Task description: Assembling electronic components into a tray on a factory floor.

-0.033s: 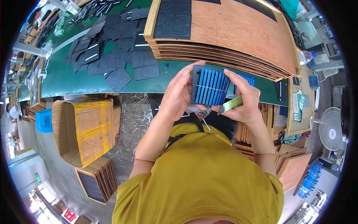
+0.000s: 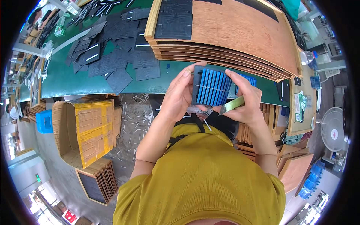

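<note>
A dark square panel (image 2: 195,90) with a row of raised blue strips (image 2: 213,87) is held up in front of me, over the near edge of the green table. My left hand (image 2: 179,92) is closed around its left side, thumb on the near face. At its right edge, my right hand (image 2: 245,99) has its index finger against the strips. That same hand grips a flat tool with a pale green handle (image 2: 234,103) and a dark tip pointing toward the panel's lower corner. A second set of blue strips (image 2: 247,79) shows partly behind my right hand.
Loose black square sheets (image 2: 112,56) lie scattered on the green table (image 2: 56,84) at left. Stacked wooden trays (image 2: 232,30) stand beyond my hands. An open cardboard box (image 2: 93,131) with yellow tape is at lower left; a white fan (image 2: 333,133) stands at right.
</note>
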{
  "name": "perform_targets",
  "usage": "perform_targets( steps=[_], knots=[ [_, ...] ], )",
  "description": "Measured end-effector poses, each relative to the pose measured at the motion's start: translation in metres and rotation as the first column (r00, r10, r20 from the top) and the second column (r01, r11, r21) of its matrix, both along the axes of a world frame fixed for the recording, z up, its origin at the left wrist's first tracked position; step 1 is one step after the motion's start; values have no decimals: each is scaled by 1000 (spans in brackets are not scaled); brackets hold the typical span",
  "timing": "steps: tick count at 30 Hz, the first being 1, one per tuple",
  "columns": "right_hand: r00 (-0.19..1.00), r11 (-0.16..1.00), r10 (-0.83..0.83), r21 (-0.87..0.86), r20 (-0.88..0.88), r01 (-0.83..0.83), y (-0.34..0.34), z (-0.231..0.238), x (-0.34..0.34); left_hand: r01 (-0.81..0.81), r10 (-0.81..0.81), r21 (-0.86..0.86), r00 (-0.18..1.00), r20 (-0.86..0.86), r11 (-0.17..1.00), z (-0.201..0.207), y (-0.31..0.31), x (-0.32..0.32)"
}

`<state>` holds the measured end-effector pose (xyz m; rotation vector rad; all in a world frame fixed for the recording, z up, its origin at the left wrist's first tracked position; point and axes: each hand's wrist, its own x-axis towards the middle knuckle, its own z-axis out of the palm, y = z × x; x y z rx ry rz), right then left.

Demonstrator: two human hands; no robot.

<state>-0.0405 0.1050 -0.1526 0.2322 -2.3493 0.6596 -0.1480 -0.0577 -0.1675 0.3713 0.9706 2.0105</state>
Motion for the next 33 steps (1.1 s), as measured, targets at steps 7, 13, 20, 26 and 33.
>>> perform_targets(
  steps=[7,13,20,26,33],
  knots=[
    [1000,1000,1,17,0,-1,2,-1,2,-33,33,11,999,3,999,-2,3,1],
    [996,999,-1,32,-84,3,1,1,-1,-21,21,30,999,32,999,-3,4,2],
    [992,998,-61,11,106,61,-5,26,8,68,-71,42,995,77,997,-2,4,5],
    [992,996,-64,-52,110,70,-9,29,7,89,-102,103,986,130,991,-5,5,3],
    [970,993,-100,-46,219,113,-12,33,13,89,-100,95,987,124,992,-6,6,3]
  ],
)
